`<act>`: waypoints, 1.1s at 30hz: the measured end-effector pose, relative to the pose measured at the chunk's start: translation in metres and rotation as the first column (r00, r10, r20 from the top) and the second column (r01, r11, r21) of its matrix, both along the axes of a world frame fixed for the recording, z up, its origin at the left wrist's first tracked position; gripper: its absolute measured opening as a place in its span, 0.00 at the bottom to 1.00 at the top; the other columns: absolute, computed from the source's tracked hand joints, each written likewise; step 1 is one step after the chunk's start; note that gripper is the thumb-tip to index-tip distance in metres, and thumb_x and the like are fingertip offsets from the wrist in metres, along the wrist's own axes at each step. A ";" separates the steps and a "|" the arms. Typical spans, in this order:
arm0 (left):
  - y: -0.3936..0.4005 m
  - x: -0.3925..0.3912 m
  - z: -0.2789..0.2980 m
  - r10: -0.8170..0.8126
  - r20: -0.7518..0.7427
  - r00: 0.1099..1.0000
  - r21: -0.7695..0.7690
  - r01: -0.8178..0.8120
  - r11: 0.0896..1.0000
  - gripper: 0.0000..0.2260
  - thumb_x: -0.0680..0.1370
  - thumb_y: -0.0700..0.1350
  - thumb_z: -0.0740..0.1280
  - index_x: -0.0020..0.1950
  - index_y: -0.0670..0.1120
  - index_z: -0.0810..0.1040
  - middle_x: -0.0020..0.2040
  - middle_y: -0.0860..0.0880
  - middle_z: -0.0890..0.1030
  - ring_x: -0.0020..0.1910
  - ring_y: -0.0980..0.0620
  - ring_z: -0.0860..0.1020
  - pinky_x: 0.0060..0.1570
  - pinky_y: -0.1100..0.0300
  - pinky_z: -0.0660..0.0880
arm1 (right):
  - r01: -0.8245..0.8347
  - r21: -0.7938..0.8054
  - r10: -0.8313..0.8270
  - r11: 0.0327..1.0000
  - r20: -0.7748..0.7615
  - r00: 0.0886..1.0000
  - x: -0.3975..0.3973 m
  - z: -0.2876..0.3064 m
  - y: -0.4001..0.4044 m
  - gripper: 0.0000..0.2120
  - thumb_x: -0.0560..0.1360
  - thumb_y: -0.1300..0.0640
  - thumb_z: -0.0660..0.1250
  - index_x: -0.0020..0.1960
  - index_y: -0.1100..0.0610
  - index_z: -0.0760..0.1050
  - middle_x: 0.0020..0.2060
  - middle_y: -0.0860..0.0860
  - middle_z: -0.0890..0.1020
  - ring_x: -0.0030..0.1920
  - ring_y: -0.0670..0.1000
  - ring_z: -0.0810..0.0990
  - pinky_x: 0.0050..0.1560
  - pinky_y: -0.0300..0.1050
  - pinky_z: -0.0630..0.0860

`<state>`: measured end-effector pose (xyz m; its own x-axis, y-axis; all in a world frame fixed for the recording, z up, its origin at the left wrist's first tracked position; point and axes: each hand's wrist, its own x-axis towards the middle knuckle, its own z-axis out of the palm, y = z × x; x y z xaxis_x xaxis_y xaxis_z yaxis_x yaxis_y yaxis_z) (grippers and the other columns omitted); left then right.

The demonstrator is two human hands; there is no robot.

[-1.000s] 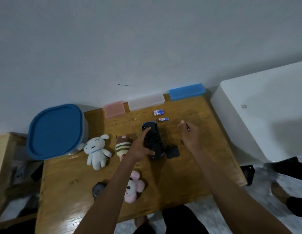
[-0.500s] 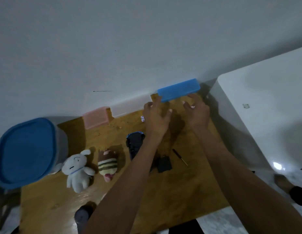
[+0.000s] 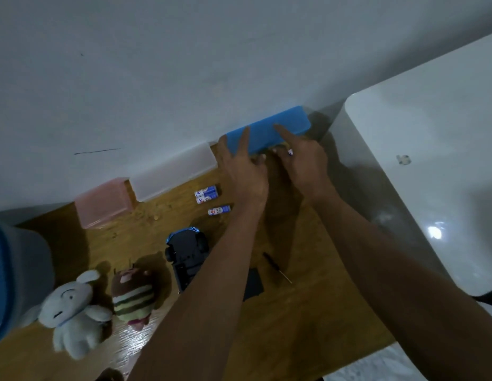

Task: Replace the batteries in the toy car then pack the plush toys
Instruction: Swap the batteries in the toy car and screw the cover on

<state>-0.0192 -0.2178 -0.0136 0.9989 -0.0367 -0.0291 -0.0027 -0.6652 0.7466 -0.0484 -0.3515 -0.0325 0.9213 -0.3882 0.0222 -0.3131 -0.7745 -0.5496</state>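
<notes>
The dark toy car [image 3: 187, 254] lies upside down mid-table, its black battery cover [image 3: 253, 284] and a small screwdriver [image 3: 276, 268] beside it. Three blue-and-white batteries [image 3: 206, 194] lie loose behind the car. A white plush [image 3: 71, 306] and a striped brown plush [image 3: 134, 295] rest at front left. My left hand [image 3: 244, 171] and my right hand [image 3: 302, 163] both grip the blue box [image 3: 290, 121] at the wall, index fingers on its lid, other fingers at its front edge.
A clear box [image 3: 173, 170] and a pink box [image 3: 101, 202] stand along the wall left of the blue one. A grey tub with a blue lid [image 3: 11, 270] fills the left edge. A white appliance [image 3: 431, 174] borders the wooden table [image 3: 308, 334] on the right.
My left hand let go of the car and my right hand put the screwdriver down. Both hands reached back to the blue box and now hold it. The view shifted right.
</notes>
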 end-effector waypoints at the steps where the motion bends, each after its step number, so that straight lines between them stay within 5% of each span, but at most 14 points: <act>1: 0.000 0.002 -0.004 0.005 0.013 1.000 -0.014 -0.005 1.000 0.29 0.77 0.40 0.72 0.76 0.54 0.70 0.77 0.43 0.61 0.77 0.44 0.62 0.72 0.47 0.70 | 0.003 0.008 -0.003 1.000 0.007 1.000 0.001 -0.002 0.000 0.24 0.81 0.44 0.62 0.76 0.40 0.64 0.61 0.56 0.81 0.58 0.57 0.81 0.58 0.50 0.77; 6: 0.003 0.007 -0.018 0.069 0.033 0.997 -0.188 -0.062 0.980 0.23 0.76 0.34 0.72 0.70 0.45 0.77 0.74 0.41 0.66 0.73 0.44 0.69 0.69 0.48 0.73 | -0.002 0.052 0.000 0.999 0.043 0.999 0.004 -0.002 0.000 0.23 0.82 0.45 0.62 0.77 0.45 0.66 0.66 0.53 0.78 0.64 0.53 0.78 0.64 0.44 0.73; 11: 0.007 0.009 -0.023 0.078 0.075 0.994 -0.138 -0.067 0.988 0.21 0.77 0.33 0.71 0.70 0.45 0.78 0.73 0.40 0.69 0.71 0.43 0.72 0.67 0.47 0.74 | -0.075 -0.082 0.087 0.994 0.151 0.985 0.005 -0.008 -0.007 0.23 0.82 0.45 0.62 0.75 0.48 0.69 0.60 0.56 0.83 0.56 0.56 0.83 0.58 0.48 0.79; 16: 0.004 0.005 -0.017 0.061 0.114 0.992 -0.114 -0.048 0.992 0.33 0.77 0.33 0.69 0.78 0.52 0.66 0.73 0.41 0.69 0.71 0.44 0.71 0.68 0.50 0.73 | 0.011 -0.121 0.030 0.993 0.331 0.943 0.014 0.001 -0.005 0.20 0.80 0.42 0.64 0.69 0.48 0.76 0.47 0.54 0.86 0.41 0.52 0.84 0.42 0.46 0.82; 20: 0.005 0.000 -0.011 0.080 0.155 0.985 -0.114 -0.063 0.992 0.40 0.76 0.32 0.69 0.82 0.54 0.55 0.70 0.44 0.73 0.69 0.46 0.73 0.62 0.53 0.77 | 0.052 -0.038 -0.036 0.998 0.335 0.941 0.028 0.019 -0.003 0.21 0.79 0.43 0.66 0.69 0.48 0.77 0.51 0.53 0.86 0.44 0.50 0.83 0.49 0.45 0.81; 25: 0.010 -0.002 -0.012 0.054 0.182 0.982 -0.090 -0.038 0.995 0.39 0.76 0.32 0.69 0.82 0.52 0.56 0.71 0.43 0.74 0.68 0.46 0.75 0.62 0.49 0.78 | 0.127 -0.037 -0.113 0.991 0.268 0.957 0.043 0.032 -0.002 0.20 0.78 0.39 0.66 0.62 0.52 0.76 0.47 0.54 0.85 0.44 0.52 0.83 0.43 0.43 0.78; 29: 0.014 0.004 -0.012 0.019 0.133 0.991 -0.090 -0.007 0.996 0.42 0.76 0.33 0.71 0.82 0.54 0.53 0.71 0.44 0.73 0.69 0.46 0.74 0.63 0.48 0.76 | 0.076 -0.265 0.053 0.961 0.451 0.891 0.045 0.020 -0.005 0.20 0.78 0.38 0.67 0.40 0.55 0.78 0.33 0.52 0.80 0.32 0.52 0.79 0.29 0.45 0.71; 33: 0.015 0.006 -0.012 0.017 0.126 0.992 -0.104 -0.004 0.995 0.44 0.75 0.32 0.71 0.82 0.55 0.53 0.66 0.44 0.77 0.63 0.47 0.78 0.58 0.55 0.79 | -0.009 -0.483 0.240 0.876 0.419 0.876 0.056 0.003 -0.006 0.19 0.76 0.40 0.70 0.36 0.54 0.79 0.30 0.52 0.78 0.33 0.54 0.78 0.29 0.45 0.67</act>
<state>-0.0131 -0.2032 -0.0260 0.9946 -0.0227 0.1014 -0.0954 -0.5853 0.8052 0.0078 -0.3579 -0.0294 0.7997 -0.1095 0.5903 -0.0017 -0.9836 -0.1802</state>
